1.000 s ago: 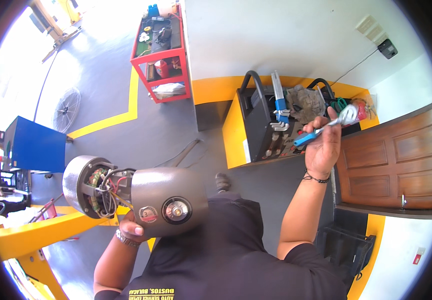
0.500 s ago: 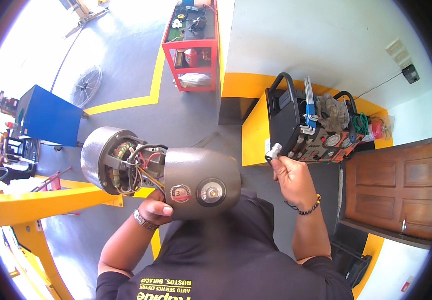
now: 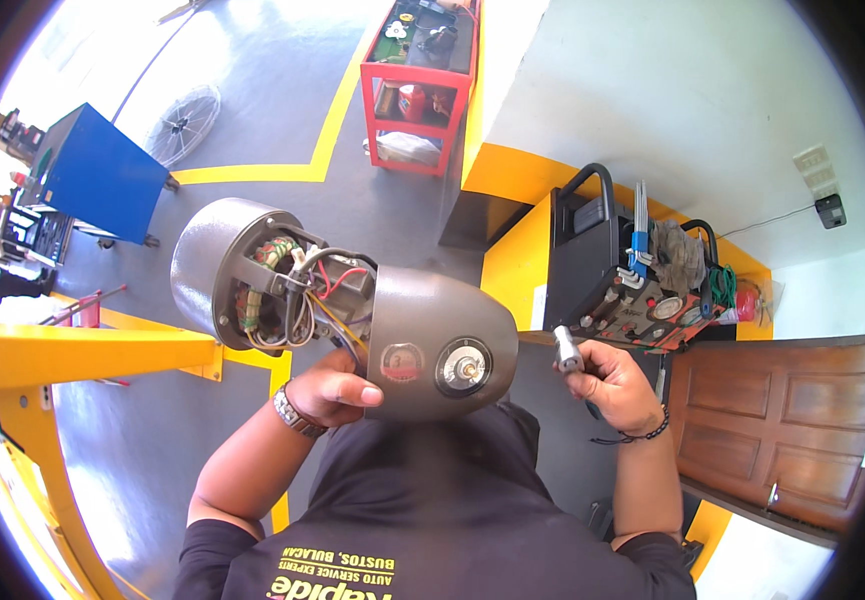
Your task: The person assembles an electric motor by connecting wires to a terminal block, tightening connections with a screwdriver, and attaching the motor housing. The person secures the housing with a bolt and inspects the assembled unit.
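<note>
A grey metal electric motor unit (image 3: 407, 330) lies across in front of me. It has a round drum-like housing at the left and a rounded cover at the right. Between them, wires (image 3: 322, 290) in red, yellow, grey and black hang beside the copper-toned windings (image 3: 262, 285). On the cover is a round dial plate (image 3: 465, 370) with a brass-coloured stud at its centre. My left hand (image 3: 337, 390) grips the unit from below, thumb outward, other fingers hidden. Right of the cover, apart from it, my right hand (image 3: 612, 385) is closed on a socket wrench, its silver socket (image 3: 568, 358) pointing up.
A yellow-and-black wheeled machine (image 3: 612, 270) with gauges and blue-held hex keys (image 3: 639, 240) stands at the right, near a wooden door (image 3: 767, 430). A red cart (image 3: 417, 110) is ahead; a blue cabinet (image 3: 107, 180) and yellow steel frame (image 3: 102, 355) are at the left.
The motor unit has shifted slightly right and up in view, with my left hand on it. My right hand has moved a little lower and turned the socket wrench. The background has also shifted.
</note>
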{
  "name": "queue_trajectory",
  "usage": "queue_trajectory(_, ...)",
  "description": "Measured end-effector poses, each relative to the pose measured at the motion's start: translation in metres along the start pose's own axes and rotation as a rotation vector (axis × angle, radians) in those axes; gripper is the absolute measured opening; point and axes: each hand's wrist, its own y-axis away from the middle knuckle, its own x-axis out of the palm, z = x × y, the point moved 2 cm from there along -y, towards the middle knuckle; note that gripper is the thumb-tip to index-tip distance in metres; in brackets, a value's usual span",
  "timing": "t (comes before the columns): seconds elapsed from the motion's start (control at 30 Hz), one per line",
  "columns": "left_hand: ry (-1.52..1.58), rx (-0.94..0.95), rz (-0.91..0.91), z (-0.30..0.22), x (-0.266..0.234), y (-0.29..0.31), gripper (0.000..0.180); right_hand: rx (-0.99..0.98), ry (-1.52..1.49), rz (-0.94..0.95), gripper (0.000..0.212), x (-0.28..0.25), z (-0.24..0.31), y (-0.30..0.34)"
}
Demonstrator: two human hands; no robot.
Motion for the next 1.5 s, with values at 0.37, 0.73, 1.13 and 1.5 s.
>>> queue_trajectory(0.37,-0.121,-0.038,0.035,-0.012,0.011,0.002,0.087,-0.09,-0.161,0.402,0.026,0.032,0.052,0.015)
queue_trajectory(0.73,-0.217,-0.1,0.094,-0.023,0.013,0.008,0.081,-0.321,0.58,0.619,0.025,0.047,0.098,-0.014)
queue_trajectory(1.13,-0.255,-0.134,0.128,-0.032,0.012,0.011,0.072,-0.244,0.939,0.99,0.024,0.064,0.138,-0.061)
queue_trajectory(1.5,-0.228,-0.214,0.068,-0.033,0.014,0.014,0.076,-0.821,1.696,0.766,0.041,0.108,0.156,-0.058)
